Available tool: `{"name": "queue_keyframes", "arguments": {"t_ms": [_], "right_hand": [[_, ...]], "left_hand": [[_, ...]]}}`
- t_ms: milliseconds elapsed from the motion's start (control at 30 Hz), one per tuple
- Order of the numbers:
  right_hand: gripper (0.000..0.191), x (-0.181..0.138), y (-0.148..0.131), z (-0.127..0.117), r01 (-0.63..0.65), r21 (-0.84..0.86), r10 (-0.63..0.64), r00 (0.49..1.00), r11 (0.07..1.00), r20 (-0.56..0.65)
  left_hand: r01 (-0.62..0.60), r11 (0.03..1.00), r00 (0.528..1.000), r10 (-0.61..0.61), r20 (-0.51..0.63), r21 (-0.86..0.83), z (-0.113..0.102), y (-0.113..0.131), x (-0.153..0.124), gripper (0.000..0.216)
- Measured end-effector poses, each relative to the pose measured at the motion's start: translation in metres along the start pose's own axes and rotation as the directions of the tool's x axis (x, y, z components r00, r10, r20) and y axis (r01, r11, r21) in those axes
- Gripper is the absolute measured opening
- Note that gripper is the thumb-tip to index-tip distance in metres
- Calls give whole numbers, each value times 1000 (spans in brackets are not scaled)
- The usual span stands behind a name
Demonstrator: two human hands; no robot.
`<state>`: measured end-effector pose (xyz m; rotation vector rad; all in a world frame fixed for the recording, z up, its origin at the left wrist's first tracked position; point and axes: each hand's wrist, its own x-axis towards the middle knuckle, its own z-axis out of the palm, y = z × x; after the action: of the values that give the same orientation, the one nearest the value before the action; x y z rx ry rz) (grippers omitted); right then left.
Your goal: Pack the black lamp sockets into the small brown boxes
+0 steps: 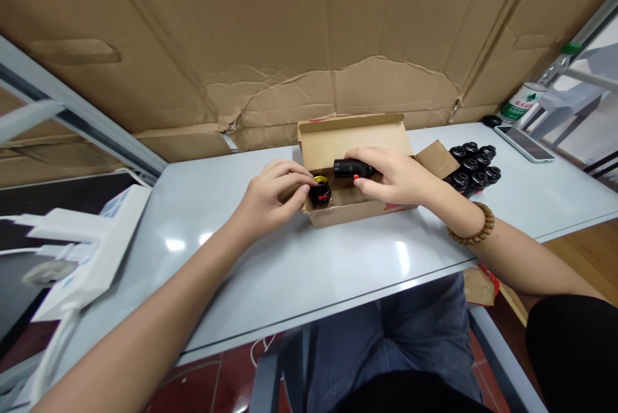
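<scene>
An open brown cardboard box (355,135) lies on the pale table (290,258) in front of me. My left hand (270,197) pinches a small black part with a brass rim (320,190) at the box's left end. My right hand (396,176) is closed round a black cylindrical body with a red button (351,168), held over the box's middle. The two black pieces are apart, a short gap between them. A wooden bead bracelet (476,226) sits on my right wrist.
Several black cylindrical parts (473,165) stand clustered right of the box. A phone (524,143) and a plastic bottle (528,96) lie at the far right. A white power strip with plugs (82,246) sits at the left. Cardboard sheets (290,33) line the back.
</scene>
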<state>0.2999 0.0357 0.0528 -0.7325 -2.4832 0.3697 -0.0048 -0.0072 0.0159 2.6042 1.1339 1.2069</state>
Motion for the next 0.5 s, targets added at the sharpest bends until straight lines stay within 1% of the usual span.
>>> {"name": "queue_keyframes", "arguments": {"t_ms": [200, 500], "right_hand": [[41, 0, 0, 1, -38, -21, 38, 999, 999, 12], [30, 0, 3, 2, -14, -83, 12, 1000, 996, -16]], "left_hand": [[-2, 1000, 1000, 2, -12, -5, 2, -2, -1, 21], [-8, 1000, 1000, 8, -8, 16, 1, 0, -1, 23]]}}
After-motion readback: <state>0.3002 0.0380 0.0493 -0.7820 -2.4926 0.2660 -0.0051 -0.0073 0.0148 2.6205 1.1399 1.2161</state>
